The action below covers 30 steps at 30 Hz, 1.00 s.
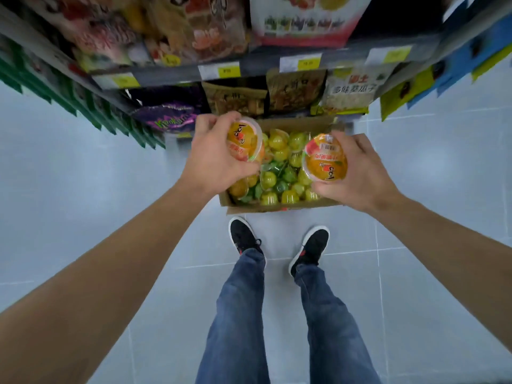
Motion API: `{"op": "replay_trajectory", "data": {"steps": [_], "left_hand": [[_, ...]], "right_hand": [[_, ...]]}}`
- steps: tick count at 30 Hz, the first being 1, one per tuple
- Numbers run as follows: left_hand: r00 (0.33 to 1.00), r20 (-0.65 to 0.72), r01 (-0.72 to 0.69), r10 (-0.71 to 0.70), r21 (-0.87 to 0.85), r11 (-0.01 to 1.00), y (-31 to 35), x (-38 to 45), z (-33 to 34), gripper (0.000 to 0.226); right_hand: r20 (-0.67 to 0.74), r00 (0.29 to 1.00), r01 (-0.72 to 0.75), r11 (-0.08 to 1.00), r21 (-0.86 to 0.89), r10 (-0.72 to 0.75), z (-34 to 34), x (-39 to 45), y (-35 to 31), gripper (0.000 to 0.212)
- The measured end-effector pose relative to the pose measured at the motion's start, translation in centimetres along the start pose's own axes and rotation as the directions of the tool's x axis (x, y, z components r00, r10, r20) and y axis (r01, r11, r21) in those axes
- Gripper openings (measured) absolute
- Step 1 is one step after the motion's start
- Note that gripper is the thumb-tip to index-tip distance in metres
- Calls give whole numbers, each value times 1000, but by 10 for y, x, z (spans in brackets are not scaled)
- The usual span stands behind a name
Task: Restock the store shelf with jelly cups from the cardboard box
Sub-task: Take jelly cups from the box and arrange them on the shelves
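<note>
Left hand (219,156): grip curled round one orange jelly cup (245,142), thumb and fingers wrapped on its rim, held above the left part of the box.

Right hand (357,173): grip curled round a second orange cup (325,157), printed lid and barcode facing up, held above the right part of the box.

Box (279,207): cardboard, flaps open, on the floor (83,176) just beyond the shoes (277,245), against the foot of the shelf. Holds many green and yellow jelly cups (279,173), loosely heaped; a few orange ones at its near left corner.

Shelf (249,65): grey edge with yellow-and-white price tags (300,63). Snack bags (299,90) stand on the low tier directly behind the box, a purple bag (169,115) to their left; further packs on the tier above, blurred.

Person: standing, blue jeans (241,314), black shoes, both bare forearms reaching forward.
</note>
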<state>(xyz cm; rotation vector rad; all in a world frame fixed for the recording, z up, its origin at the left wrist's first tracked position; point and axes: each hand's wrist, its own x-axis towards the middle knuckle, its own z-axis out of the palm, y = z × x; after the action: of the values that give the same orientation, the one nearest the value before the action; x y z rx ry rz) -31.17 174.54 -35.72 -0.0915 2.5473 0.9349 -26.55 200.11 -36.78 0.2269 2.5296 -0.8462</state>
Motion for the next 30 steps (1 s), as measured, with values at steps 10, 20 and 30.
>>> {"op": "replay_trajectory", "data": {"steps": [10,20,30], "left_hand": [[984,-101,-149,147,-8,989,139,-117,-109,89],[895,-262,-351,360,82,933,288,-233,-188,87],[714,-446,-549,540,122,827,417,-251,-286,89]], "right_hand": [[-210,970,128,992,14,-122,-149,-125,-74,102],[-437,840,365,931,16,-321,-290,-236,-109,98],[-620,614,535,835,-128,-488,-454,-264,-175,90]]}}
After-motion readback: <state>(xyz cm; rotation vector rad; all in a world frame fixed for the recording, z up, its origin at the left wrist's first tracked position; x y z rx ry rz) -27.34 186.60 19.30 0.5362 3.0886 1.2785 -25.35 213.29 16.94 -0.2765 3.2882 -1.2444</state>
